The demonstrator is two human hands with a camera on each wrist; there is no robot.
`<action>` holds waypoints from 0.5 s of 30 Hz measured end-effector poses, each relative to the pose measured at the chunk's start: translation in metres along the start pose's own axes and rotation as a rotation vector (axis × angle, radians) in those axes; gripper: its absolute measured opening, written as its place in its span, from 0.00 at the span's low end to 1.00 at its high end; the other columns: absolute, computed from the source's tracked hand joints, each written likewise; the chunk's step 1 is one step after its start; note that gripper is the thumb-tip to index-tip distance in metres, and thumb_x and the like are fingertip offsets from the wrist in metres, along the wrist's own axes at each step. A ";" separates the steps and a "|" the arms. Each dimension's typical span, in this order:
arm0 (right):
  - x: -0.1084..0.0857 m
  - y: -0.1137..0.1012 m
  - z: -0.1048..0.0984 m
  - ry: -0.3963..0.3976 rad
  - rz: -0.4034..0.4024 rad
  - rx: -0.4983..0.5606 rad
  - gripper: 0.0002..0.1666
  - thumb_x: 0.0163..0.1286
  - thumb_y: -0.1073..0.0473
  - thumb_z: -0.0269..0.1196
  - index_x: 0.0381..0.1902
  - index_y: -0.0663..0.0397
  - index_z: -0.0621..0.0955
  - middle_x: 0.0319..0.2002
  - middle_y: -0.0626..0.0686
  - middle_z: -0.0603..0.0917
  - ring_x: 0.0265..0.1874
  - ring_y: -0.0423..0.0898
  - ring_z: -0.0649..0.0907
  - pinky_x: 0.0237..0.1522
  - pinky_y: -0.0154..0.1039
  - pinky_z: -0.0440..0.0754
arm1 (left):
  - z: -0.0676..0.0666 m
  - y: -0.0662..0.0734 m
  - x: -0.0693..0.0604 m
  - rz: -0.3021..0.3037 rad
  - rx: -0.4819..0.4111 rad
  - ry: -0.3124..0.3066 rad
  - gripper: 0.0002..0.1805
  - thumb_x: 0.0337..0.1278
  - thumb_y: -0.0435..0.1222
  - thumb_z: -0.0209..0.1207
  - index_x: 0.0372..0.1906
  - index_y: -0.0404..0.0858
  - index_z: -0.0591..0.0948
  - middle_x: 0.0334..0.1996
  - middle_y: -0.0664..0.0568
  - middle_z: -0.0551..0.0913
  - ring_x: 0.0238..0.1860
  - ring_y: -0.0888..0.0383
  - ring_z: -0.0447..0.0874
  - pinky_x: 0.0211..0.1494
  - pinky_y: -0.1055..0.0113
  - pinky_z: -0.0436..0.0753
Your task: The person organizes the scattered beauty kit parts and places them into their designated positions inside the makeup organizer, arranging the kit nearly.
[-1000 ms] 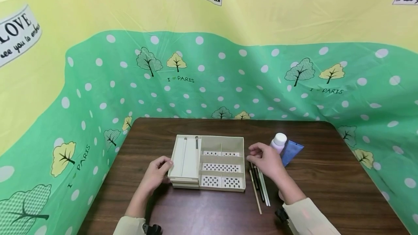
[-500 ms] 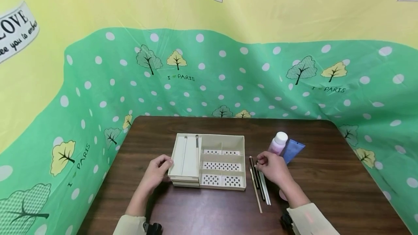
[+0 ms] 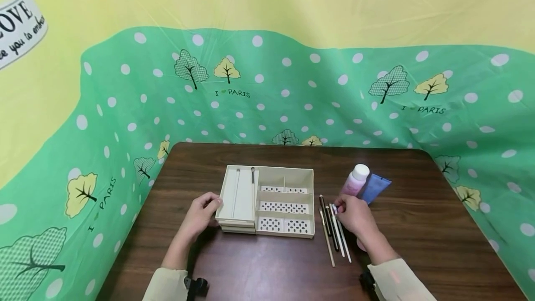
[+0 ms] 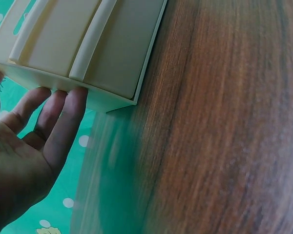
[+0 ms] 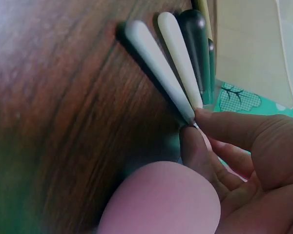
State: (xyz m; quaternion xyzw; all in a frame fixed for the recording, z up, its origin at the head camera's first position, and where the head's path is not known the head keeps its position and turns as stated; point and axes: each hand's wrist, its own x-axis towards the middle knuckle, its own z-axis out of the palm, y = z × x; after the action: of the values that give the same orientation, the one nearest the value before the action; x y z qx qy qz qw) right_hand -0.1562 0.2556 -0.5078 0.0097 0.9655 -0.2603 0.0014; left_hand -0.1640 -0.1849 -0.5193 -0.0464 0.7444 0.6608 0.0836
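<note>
My right hand (image 3: 357,217) pinches a white-handled makeup brush (image 5: 158,68) between thumb and index finger near the handle's narrow end. The brush lies along the dark table, its tip hidden by the fingers. Beside it lie another white-handled brush (image 5: 178,53), black-handled brushes (image 3: 334,236) and a thin tan-handled one (image 3: 328,245). My left hand (image 3: 202,212) rests against the left side of a cream organizer box (image 4: 100,100), fingers extended with their tips touching its wall. Two brushes, one with a dark head (image 3: 252,185), lie on the box's left top section.
Perforated compartments fill the box's right half, and drawers with bar handles (image 4: 93,39) show below its left section. Behind the right hand stand a pink bottle (image 3: 355,181) with a white cap and a blue tube (image 3: 375,188). A pink rounded thing (image 5: 161,200) sits under the right wrist.
My right hand has moved right and down from beside the box to the outermost white brush, now pinched and shifted slightly rightward. The left hand stays at the box.
</note>
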 end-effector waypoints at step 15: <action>0.001 0.003 0.002 -0.037 0.074 0.056 0.14 0.54 0.65 0.71 0.40 0.63 0.85 0.24 0.49 0.85 0.16 0.41 0.81 0.23 0.38 0.79 | 0.001 0.000 0.000 -0.003 -0.002 0.002 0.10 0.71 0.34 0.58 0.44 0.29 0.81 0.35 0.47 0.78 0.30 0.54 0.83 0.30 0.52 0.91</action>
State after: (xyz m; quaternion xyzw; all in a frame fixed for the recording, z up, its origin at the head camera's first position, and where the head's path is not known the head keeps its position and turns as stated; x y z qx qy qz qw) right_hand -0.1568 0.2571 -0.5107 0.0405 0.9566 -0.2871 0.0287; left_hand -0.1637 -0.1838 -0.5197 -0.0484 0.7437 0.6615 0.0838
